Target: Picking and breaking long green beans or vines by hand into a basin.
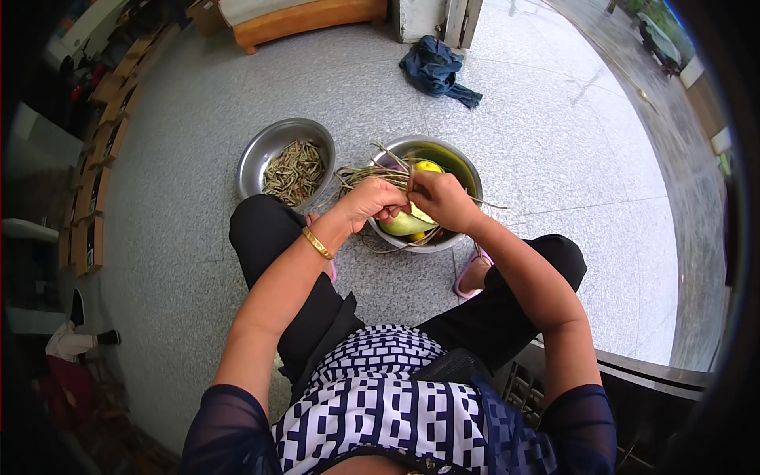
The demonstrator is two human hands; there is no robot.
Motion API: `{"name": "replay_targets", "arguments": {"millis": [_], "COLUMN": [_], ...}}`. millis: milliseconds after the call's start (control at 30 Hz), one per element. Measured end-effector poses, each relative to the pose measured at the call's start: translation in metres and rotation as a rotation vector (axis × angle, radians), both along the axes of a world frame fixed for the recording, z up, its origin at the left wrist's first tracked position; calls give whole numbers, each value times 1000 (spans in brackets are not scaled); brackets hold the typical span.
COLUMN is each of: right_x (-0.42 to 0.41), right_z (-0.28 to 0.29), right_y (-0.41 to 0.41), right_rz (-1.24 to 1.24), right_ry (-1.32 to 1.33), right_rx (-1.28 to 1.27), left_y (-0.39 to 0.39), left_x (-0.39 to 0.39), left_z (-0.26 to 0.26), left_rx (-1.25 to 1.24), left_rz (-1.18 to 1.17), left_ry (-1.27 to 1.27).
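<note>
My left hand (375,203) and my right hand (442,199) meet above a steel basin (470,169), with fingertips pinched together. A thin long bean (411,177) shows at the fingertips, partly hidden by the fingers. Under my hands the basin holds a bundle of long beans (368,173), a pale green gourd-like vegetable (407,224), a yellow fruit or vegetable (428,167) and something purple. Some bean ends hang over the rim. To the left, a second steel bowl (252,159) contains many short broken bean pieces (295,173).
Both bowls stand on a speckled tiled floor (196,196), just beyond my knees. A crumpled dark blue cloth (436,68) lies farther off, near a door frame. Cardboard boxes (95,196) line the left side. Another person's legs (77,341) show at lower left.
</note>
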State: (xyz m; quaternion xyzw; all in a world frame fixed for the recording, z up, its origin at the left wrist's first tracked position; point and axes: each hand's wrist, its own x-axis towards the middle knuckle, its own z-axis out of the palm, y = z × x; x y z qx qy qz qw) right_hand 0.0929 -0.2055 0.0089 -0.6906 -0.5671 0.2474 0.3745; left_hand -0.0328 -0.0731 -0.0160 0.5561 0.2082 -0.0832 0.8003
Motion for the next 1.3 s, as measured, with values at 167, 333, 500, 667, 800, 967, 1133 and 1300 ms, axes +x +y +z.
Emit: {"name": "replay_targets", "arguments": {"millis": [167, 333, 500, 667, 800, 967, 1133, 1300], "right_x": [1, 6, 12, 12, 11, 5, 3, 2], "right_z": [-21, 4, 9, 10, 10, 10, 9, 4], "right_y": [1, 2, -5, -10, -10, -8, -4, -3], "right_rz": [121, 124, 412, 452, 419, 425, 168, 144], "right_ry": [-81, 753, 1239, 1272, 1128, 965, 973, 741], "right_rx": [53, -223, -319, -311, -349, -343, -271, -247], "left_y": [2, 12, 24, 21, 13, 10, 7, 6], "left_x": [-2, -6, -5, -5, -6, -4, -2, -1], "left_z": [4, 19, 7, 23, 20, 12, 12, 7], "left_rx": [327, 86, -442, -370, -337, -185, -104, -111], "left_rz": [-140, -76, -77, 240, 83, 104, 132, 165], "left_ry": [63, 22, -277, -308, -305, -250, -218, -204]}}
